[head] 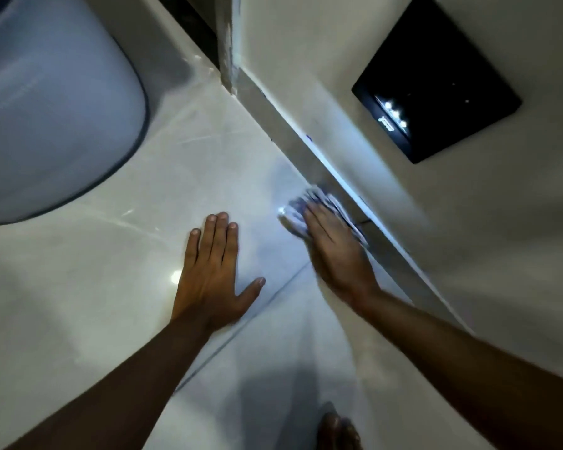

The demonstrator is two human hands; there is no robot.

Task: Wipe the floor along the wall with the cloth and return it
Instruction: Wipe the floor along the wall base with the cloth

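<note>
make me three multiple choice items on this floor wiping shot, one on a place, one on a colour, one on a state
1. Where is the cloth?
A. on the floor against the baseboard
B. draped on the white fixture
C. on the wall panel

2. What colour is the wall panel?
A. white
B. red
C. black

3. What is the left hand doing?
A. gripping the cloth
B. lying flat on the floor tiles, fingers spread
C. raised in the air

Answers:
1 A, the right hand presses it there.
2 C, it is dark and glossy.
3 B, its palm is down and empty.
</note>
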